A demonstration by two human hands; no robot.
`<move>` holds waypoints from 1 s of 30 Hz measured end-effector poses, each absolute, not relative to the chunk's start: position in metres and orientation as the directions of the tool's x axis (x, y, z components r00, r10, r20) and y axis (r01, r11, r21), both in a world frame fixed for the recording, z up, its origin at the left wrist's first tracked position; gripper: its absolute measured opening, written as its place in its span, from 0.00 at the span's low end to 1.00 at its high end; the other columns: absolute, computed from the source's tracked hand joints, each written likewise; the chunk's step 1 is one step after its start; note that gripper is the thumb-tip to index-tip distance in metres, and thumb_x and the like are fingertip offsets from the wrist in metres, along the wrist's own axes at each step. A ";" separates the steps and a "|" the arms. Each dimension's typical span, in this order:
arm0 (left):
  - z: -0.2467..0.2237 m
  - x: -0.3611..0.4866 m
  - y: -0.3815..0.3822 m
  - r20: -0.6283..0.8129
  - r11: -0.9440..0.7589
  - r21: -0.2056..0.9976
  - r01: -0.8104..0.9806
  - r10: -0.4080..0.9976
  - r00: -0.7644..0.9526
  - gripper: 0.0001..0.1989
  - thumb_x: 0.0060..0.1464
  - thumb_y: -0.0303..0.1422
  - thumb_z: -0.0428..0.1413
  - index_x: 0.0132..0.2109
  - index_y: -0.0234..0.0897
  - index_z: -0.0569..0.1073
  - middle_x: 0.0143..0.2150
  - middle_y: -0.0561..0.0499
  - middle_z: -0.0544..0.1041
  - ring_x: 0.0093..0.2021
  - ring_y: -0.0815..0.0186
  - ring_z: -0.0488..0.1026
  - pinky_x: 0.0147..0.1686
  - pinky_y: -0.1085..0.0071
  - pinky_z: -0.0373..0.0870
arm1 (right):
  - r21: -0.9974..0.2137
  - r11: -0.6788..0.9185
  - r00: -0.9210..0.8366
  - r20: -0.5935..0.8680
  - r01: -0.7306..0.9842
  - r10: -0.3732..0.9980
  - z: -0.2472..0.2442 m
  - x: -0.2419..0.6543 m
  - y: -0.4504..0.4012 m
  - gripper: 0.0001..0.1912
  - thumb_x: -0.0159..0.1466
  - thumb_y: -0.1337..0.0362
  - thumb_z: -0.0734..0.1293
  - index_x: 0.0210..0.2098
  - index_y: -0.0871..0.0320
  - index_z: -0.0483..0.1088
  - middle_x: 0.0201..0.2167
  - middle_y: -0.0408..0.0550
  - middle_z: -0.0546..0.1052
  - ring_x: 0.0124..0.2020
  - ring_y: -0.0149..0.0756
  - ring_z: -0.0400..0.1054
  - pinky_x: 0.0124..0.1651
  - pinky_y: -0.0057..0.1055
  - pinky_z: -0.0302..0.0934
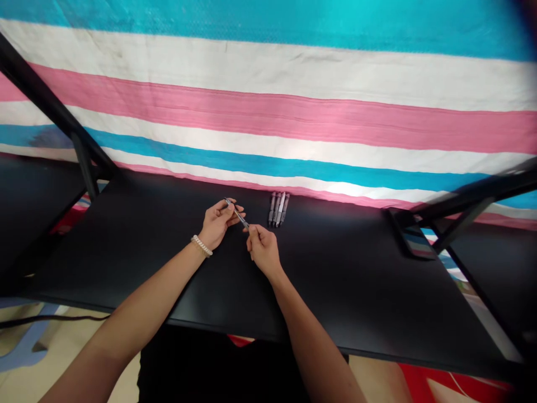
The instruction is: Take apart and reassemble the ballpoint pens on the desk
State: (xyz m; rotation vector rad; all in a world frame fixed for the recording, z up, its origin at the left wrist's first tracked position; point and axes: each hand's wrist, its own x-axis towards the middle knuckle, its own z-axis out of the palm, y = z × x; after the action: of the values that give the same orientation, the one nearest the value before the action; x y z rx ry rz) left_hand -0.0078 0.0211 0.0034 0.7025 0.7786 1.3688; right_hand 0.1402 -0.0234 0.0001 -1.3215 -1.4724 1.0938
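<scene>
Pen (239, 214) diagonal, left end farther away

The person's left grip (215, 226) and right grip (264, 247) hold a slim pen (240, 216) between them over the black bench (344, 280). Beyond the right grip, four pens (280, 210) lie side by side, near a striped sheet (268, 120) hanging behind.

Tabletop (344, 280) free right of pens (281, 209), until dark slab (413, 238).

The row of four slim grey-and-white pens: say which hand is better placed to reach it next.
Probably the right hand: it is nearer the row of pens than the left hand. Both hold the slim silver pen, so the right would first let go.
</scene>
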 end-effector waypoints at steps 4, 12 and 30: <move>0.007 -0.008 0.020 -0.083 0.121 0.777 -0.617 0.992 0.091 0.16 0.49 0.36 0.67 0.43 0.36 0.73 0.37 0.49 0.80 0.36 0.66 0.79 0.39 0.70 0.75 | -0.992 -0.022 -0.156 -0.042 0.128 0.987 0.005 0.137 -0.025 0.23 0.68 0.45 0.56 0.34 0.58 0.68 0.13 0.36 0.65 0.08 0.25 0.55 0.12 0.22 0.47; 0.023 -0.007 0.013 -0.165 0.346 0.461 -0.817 0.938 0.304 0.29 0.59 0.58 0.46 0.23 0.37 0.62 0.18 0.55 0.61 0.17 0.72 0.61 0.31 0.66 0.72 | -0.945 0.197 -0.205 0.146 0.261 0.968 0.000 0.125 -0.030 0.17 0.69 0.52 0.59 0.35 0.57 0.70 0.22 0.41 0.73 0.20 0.29 0.68 0.25 0.25 0.60; 0.025 -0.028 0.020 -0.303 0.345 0.264 -0.901 0.916 0.262 0.26 0.60 0.47 0.45 0.22 0.40 0.44 0.16 0.60 0.42 0.14 0.76 0.42 0.13 0.78 0.50 | -0.850 0.356 0.352 0.494 0.387 0.795 0.004 0.138 -0.030 0.24 0.71 0.58 0.57 0.20 0.58 0.67 0.16 0.40 0.65 0.18 0.28 0.60 0.26 0.28 0.54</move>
State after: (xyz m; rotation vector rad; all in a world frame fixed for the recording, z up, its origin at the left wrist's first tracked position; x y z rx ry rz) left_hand -0.0281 0.0203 0.0251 0.0409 0.4390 1.2293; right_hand 0.1376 -0.0295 0.0035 -1.2493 -1.2536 0.3798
